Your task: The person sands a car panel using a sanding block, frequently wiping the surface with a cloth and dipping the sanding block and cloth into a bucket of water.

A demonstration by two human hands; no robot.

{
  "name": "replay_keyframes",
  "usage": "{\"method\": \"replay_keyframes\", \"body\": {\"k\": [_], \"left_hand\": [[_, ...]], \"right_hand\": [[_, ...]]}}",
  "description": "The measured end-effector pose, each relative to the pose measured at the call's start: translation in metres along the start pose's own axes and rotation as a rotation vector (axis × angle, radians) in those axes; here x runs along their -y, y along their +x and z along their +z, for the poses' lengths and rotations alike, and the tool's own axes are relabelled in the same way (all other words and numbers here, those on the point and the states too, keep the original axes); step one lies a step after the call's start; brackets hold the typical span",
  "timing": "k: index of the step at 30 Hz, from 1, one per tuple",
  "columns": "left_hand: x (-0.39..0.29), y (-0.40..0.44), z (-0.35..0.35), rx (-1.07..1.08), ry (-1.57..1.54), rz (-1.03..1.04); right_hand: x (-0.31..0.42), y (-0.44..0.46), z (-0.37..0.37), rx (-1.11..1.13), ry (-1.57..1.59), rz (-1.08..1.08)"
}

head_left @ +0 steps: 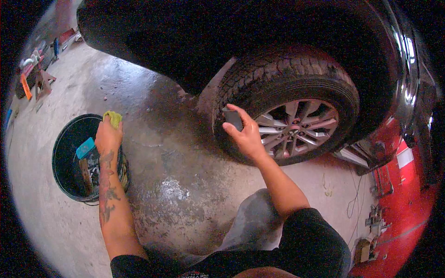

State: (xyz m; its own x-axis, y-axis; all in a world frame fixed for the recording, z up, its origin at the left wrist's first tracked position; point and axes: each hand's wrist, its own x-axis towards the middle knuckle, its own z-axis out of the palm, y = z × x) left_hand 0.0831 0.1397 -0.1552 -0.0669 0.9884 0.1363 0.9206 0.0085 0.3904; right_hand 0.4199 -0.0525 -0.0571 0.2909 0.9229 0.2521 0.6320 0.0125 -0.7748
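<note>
My left hand (109,137) is closed around a bunched yellow-green cloth (112,117), above the right rim of a dark bucket (59,173). Inside the bucket are a bright blue flat-faced item (85,148) and a brown-handled item (85,170), perhaps a brush. Between the thumb and fingers of my right hand (248,136) is a dark grey block (233,120), like a foam pad. The block is in front of the left side of a black tire (320,88); whether it touches the rubber I cannot tell. A silver spoked wheel (294,132) sits inside the tire.
The vehicle's dark bodywork (153,41) overhangs the wheel at the top. Wet patches mark the concrete floor (174,190). A stand (44,83) with an orange piece is at far left. Cables (356,199) and shop items lie right, by a red surface (408,213).
</note>
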Motion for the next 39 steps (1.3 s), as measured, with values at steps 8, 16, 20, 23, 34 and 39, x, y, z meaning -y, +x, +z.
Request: {"method": "replay_keyframes", "body": {"k": [8, 16, 20, 23, 34, 39], "left_hand": [[0.004, 0.004, 0.001, 0.004, -0.018, 0.008], [0.003, 0.010, 0.009, 0.025, 0.000, -0.032], [0.006, 0.007, 0.011, 0.015, -0.021, -0.021], [0.004, 0.007, 0.012, 0.015, -0.033, -0.027], [0.009, -0.004, 0.016, -0.004, -0.044, -0.019], [0.014, -0.003, 0.020, -0.012, -0.050, -0.009]], "right_hand": [[0.048, 0.072, -0.065, -0.405, -0.490, -0.652], [0.102, 0.138, -0.100, -0.590, -0.739, -0.976], [0.109, 0.145, -0.095, -0.637, -0.804, -0.998], [0.112, 0.147, -0.097, -0.635, -0.873, -0.950], [0.096, 0.134, -0.092, -0.655, -0.896, -0.820], [0.100, 0.133, -0.093, -0.669, -0.919, -0.822]]}}
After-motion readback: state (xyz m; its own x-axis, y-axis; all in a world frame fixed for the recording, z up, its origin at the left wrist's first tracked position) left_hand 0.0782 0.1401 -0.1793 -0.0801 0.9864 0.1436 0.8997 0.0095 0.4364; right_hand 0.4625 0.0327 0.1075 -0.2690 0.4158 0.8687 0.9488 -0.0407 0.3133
